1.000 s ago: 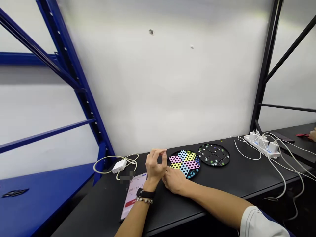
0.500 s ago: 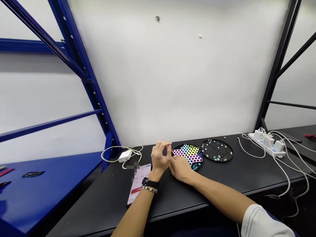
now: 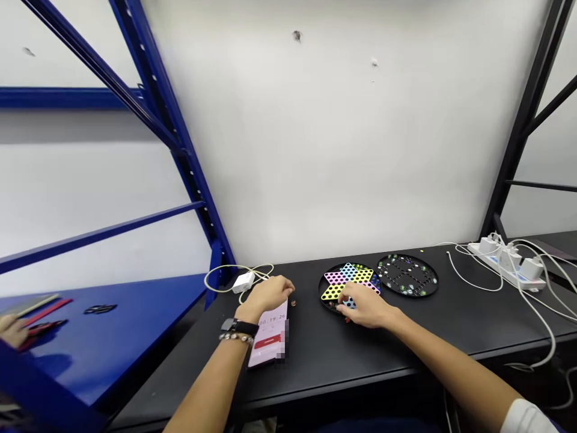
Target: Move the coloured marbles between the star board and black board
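Observation:
My left hand (image 3: pixel 269 293) is beside the top of a phone (image 3: pixel 269 338) showing a running timer. Its loosely bent fingers are apart from a small brownish marble-like piece (image 3: pixel 293 303) on the table. My right hand (image 3: pixel 366 305) reaches over the near edge of a round black Chinese checkers board (image 3: pixel 321 290) with a star-shaped field of coloured dots (image 3: pixel 361 275). Its thumb and fingers are curled together; what is between them is too small to make out. Small reddish pieces (image 3: pixel 347 320) lie just below that hand. A second round black tray (image 3: pixel 408 276) with several marbles sits to the right.
A white charger (image 3: pixel 243 282) with a looped cable lies behind the phone. To the right is a power strip (image 3: pixel 507 264) with several plugs and trailing white cables. A blue table (image 3: pixel 135 337) stands at left, where another person's hand (image 3: pixel 12 331) is near red-handled tools.
My left hand has moved left and down from beside the board to the phone, out of its pinch. My right hand has shifted along the board's near edge. Another person's hand has appeared at left.

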A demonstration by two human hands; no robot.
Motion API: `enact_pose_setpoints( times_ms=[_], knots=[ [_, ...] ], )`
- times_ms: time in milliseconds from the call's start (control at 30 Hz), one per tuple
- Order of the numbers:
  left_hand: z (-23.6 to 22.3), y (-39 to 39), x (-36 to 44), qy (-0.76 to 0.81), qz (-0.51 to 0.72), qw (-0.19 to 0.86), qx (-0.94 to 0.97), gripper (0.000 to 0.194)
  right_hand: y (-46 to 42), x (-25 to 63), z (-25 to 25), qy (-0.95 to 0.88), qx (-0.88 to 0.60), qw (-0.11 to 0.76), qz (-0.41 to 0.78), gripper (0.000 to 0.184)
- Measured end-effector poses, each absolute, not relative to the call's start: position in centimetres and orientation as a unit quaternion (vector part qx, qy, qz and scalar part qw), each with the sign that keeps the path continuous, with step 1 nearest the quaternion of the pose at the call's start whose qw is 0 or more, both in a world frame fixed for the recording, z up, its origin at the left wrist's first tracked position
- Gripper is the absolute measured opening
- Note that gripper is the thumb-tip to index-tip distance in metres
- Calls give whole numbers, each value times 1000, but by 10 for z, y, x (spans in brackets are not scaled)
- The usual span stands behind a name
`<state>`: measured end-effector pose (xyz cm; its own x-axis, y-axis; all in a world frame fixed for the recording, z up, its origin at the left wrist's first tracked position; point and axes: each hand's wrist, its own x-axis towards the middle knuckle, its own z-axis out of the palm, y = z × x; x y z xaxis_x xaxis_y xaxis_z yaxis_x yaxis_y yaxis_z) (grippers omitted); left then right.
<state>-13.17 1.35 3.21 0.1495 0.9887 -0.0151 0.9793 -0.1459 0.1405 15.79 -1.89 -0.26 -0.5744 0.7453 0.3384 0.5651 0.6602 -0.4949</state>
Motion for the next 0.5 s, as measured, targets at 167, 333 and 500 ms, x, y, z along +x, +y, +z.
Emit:
enact_pose_setpoints(
  times_ms=[167, 333, 500],
  knots=[
    [26, 16, -129, 642, 4, 49, 765, 15, -43, 162, -9, -908, -375, 159, 101, 17],
    [22, 20, -120, 642, -11, 21, 766, 18, -48, 156, -13, -923, -365, 120, 25, 15],
    [22, 17, -118, 637, -12, 10, 771, 19, -54, 156, -16, -922, -369, 110, 29, 20]
  ],
)
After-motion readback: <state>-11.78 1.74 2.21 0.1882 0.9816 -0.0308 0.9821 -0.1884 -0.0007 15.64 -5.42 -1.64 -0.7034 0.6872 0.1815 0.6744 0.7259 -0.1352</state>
